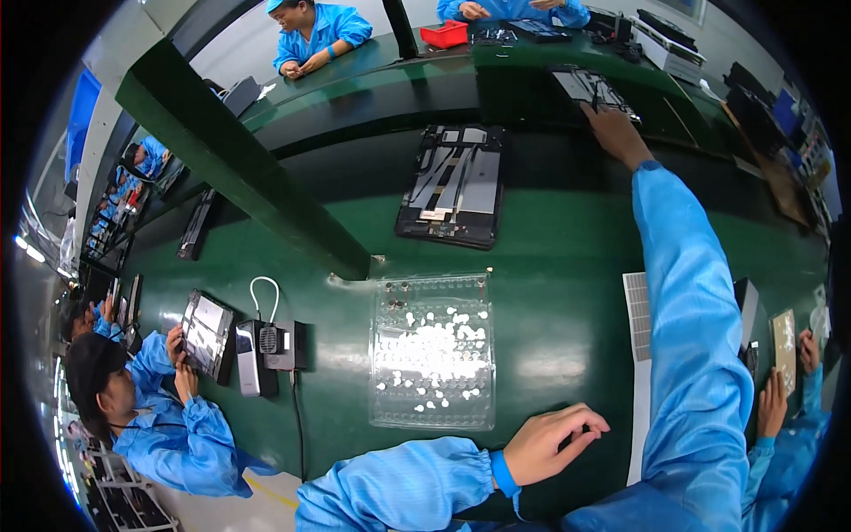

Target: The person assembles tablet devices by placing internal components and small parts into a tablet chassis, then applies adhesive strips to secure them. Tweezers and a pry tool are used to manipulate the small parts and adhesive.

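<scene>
Closest to the person, the left hand (551, 441) lay on the green bench (550, 293) with its fingers loosely curled and nothing in them, just beside the lower right corner of a clear plastic tray (387, 403). The tray's pockets held many small pale parts. To my eye that was the nearest hazard: the hand sat so close that any sideways shift of the wrist could nudge the light tray and scatter or jumble the little pieces.

Beyond the tray, an opened tablet chassis (454, 184) lay flat, its cables and boards exposed. The long blue sleeve (687, 293) of the right arm passed to the right of it; a careless sweep back across the bench could, I thought, drag cuff fabric over those bare flex cables.

Farthest out, the right hand (613, 129) stretched at full reach to a second dark flat panel (592, 90) on the far belt. Its fingertips were on the panel's near edge, though I could not tell whether they pinched it or merely pressed on it. With the arm so extended and contact only at one edge, a slip seemed the main risk: the panel might tip, slide, or knock against the chassis on the way in.
</scene>
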`<control>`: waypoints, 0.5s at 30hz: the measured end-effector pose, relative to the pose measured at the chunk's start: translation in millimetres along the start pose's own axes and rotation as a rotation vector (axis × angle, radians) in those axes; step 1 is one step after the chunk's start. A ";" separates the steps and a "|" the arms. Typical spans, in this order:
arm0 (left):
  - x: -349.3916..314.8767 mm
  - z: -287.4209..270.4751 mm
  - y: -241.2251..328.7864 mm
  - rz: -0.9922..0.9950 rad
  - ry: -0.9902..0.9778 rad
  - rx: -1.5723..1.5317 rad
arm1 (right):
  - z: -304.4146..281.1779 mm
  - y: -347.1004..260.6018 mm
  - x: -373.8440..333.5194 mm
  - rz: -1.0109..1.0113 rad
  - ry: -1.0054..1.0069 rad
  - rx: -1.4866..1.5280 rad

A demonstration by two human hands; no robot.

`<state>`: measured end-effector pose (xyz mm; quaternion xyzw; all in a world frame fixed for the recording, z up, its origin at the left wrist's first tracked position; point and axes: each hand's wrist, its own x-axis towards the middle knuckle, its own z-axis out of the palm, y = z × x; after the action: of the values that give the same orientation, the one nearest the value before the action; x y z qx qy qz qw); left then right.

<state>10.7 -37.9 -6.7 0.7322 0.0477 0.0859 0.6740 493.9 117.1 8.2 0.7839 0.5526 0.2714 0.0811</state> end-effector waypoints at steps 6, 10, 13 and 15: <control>-2.6 5.2 3.5 0.001 -0.009 0.030 | -51.3 39.4 -39.0 0.051 0.312 0.212; -0.4 0.4 -9.5 -0.039 -0.010 -0.089 | -146.8 24.3 -106.3 0.135 0.562 0.481; 7.7 -1.7 -24.8 -0.012 -0.004 -0.338 | -227.6 13.8 -190.4 0.178 0.649 0.857; 11.2 -9.4 -26.1 -0.115 -0.001 -0.695 | -251.1 12.7 -241.6 0.158 0.660 1.165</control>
<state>21.1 -24.3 -31.2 0.4550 0.0564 0.0583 0.8868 316.5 -151.0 143.4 0.6136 0.5453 0.1594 -0.5484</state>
